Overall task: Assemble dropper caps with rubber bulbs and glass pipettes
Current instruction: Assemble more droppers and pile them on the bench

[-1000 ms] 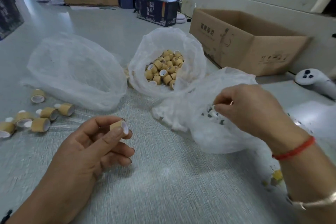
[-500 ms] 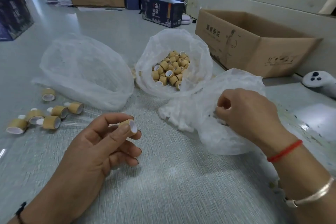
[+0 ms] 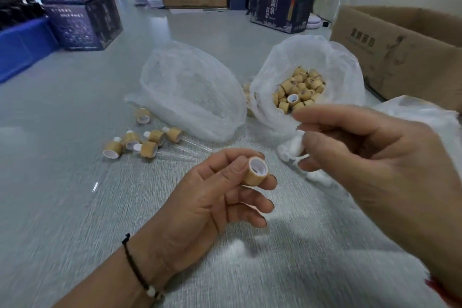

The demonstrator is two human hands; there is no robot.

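My left hand (image 3: 200,197) pinches one bamboo-coloured dropper cap (image 3: 255,172) between thumb and fingers, its white-lined opening turned up and to the right. My right hand (image 3: 375,170) hovers just right of it with curled fingers, and seems to pinch a small white rubber bulb (image 3: 301,133) at its fingertips; the view is blurred. More white bulbs (image 3: 287,151) lie behind that hand at the mouth of a plastic bag (image 3: 425,112). Another open bag (image 3: 337,65) holds several loose caps (image 3: 298,90).
Several assembled droppers (image 3: 150,140) with glass pipettes lie on the table to the left. A third translucent bag (image 3: 190,90) sits behind them. An open cardboard box (image 3: 400,57) stands at the right, dark blue cartons (image 3: 80,7) and a blue crate (image 3: 20,50) at the far left.
My right hand has come out of the bulb bag and moved left towards the cap. My left hand has lifted the cap slightly. The camera has swung left.
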